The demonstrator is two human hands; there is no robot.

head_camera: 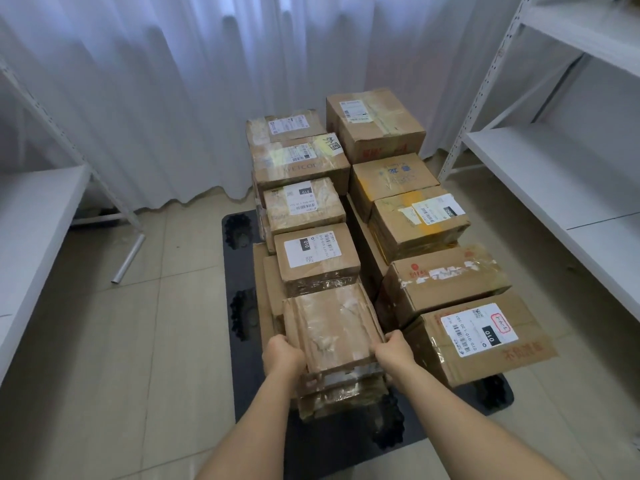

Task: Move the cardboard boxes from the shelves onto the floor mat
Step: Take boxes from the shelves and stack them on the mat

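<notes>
1. Hands first: the left hand (282, 353) and the right hand (394, 351) clasp the near corners of a tape-wrapped box (332, 329), one on each side, fingers curled round its edges. Holding it from both sides keeps it level and square as it meets the pile, I would say.

2. That box sits at the near end of the left row, on top of another taped box (341, 394) below it. Whether its weight is already fully on that lower box I cannot tell from here.

3. The floor mat (311, 441) is dark and lies on the tiled floor; its near edge and left strip show bare, the rest is under cardboard.

4. Two rows of boxes run away toward the white curtain (173, 98), packed side by side and stacked. Lined up like this, they fit the narrow mat without spilling onto the tiles.

5. A labelled box (479, 337) heads the right row, just beside the one being held, its near corner overhanging the mat's edge.

6. The right shelf (554, 174) and the left shelf (31, 216) show bare white boards in the parts I can see, so the job looks close to finished.

7. A metal tube (128, 259) lies on the tiles by the left shelf's leg, well apart from the pile.
</notes>
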